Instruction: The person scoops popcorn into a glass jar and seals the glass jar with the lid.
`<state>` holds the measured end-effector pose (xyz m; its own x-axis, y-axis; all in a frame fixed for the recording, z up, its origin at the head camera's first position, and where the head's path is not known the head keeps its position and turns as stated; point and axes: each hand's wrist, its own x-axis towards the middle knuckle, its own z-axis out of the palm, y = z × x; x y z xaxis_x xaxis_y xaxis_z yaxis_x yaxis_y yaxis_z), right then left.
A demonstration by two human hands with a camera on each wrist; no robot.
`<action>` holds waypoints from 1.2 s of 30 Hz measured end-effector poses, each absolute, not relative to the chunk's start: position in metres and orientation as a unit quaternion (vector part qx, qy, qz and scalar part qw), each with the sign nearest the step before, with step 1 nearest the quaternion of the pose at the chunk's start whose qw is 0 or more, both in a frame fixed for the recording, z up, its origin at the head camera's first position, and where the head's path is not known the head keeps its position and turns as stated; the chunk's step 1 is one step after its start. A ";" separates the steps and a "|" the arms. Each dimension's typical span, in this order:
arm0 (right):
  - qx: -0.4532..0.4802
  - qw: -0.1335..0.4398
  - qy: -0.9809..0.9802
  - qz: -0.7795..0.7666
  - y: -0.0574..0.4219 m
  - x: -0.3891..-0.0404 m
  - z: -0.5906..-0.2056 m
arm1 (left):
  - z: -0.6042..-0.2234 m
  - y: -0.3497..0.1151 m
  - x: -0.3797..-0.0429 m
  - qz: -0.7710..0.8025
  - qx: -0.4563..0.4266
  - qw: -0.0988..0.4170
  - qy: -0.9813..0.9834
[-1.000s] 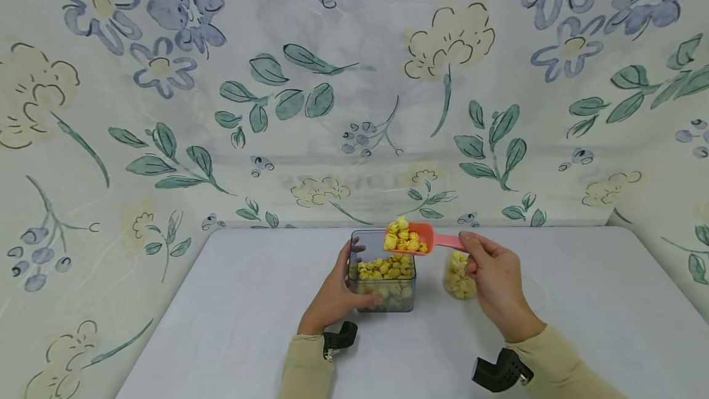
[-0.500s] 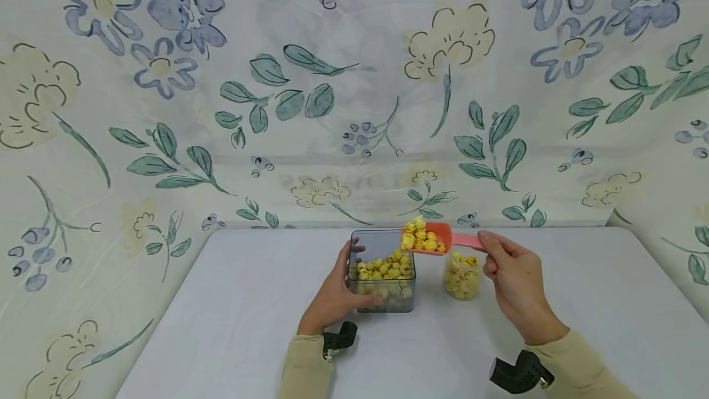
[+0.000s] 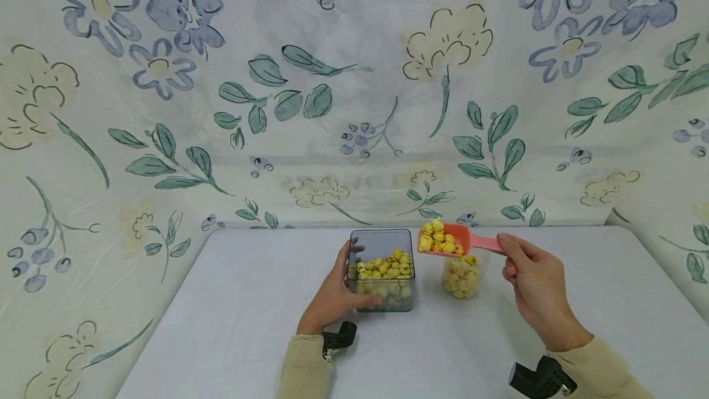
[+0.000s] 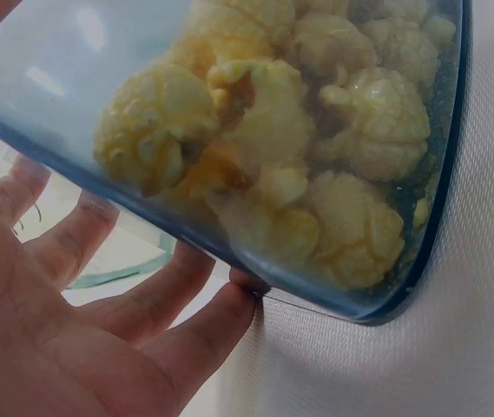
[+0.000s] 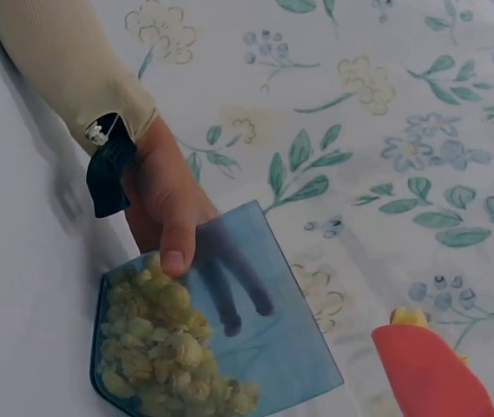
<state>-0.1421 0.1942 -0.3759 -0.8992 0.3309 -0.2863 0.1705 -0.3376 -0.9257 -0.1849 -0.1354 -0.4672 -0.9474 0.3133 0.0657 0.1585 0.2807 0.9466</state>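
My left hand (image 3: pixel 335 297) grips a clear bluish square container (image 3: pixel 382 297) from its left side, thumb across the front and fingers round the back. Yellow popcorn (image 4: pixel 264 148) fills roughly its lower half. In my right hand (image 3: pixel 540 288) the handle of a red-pink scoop (image 3: pixel 464 237) is pinched between thumb and fingers. A heap of popcorn (image 3: pixel 434 239) lies in the scoop, which is held level over a small clear jar (image 3: pixel 462 282), overlapping its mouth in the head view. Popcorn also shows inside this jar. From the right wrist view, only the scoop's red underside shows.
A white table (image 3: pixel 249 319) lies under everything, with its far edge behind the container. A floral-patterned cloth (image 3: pixel 332 140) hangs behind it and at both sides. Black wrist cameras (image 3: pixel 340 337) sit on both wrists.
My right hand has moved to the right with the loaded scoop, from above the square container to above the jar. My left hand and the container stay in place.
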 end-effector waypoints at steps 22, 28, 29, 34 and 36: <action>-0.238 0.085 -0.590 0.767 0.230 -0.136 -0.386 | -0.470 -0.136 -0.185 0.585 0.146 0.069 0.795; -0.247 0.094 -0.589 0.764 0.236 -0.135 -0.388 | -0.471 -0.136 -0.186 0.584 0.146 0.068 0.796; -0.249 0.096 -0.588 0.764 0.237 -0.135 -0.387 | -0.471 -0.136 -0.186 0.584 0.147 0.068 0.795; -0.247 0.109 -0.576 0.771 0.241 -0.135 -0.388 | -0.471 -0.136 -0.186 0.586 0.148 0.070 0.794; -0.245 0.114 -0.574 0.773 0.243 -0.135 -0.388 | -0.471 -0.136 -0.187 0.583 0.148 0.069 0.796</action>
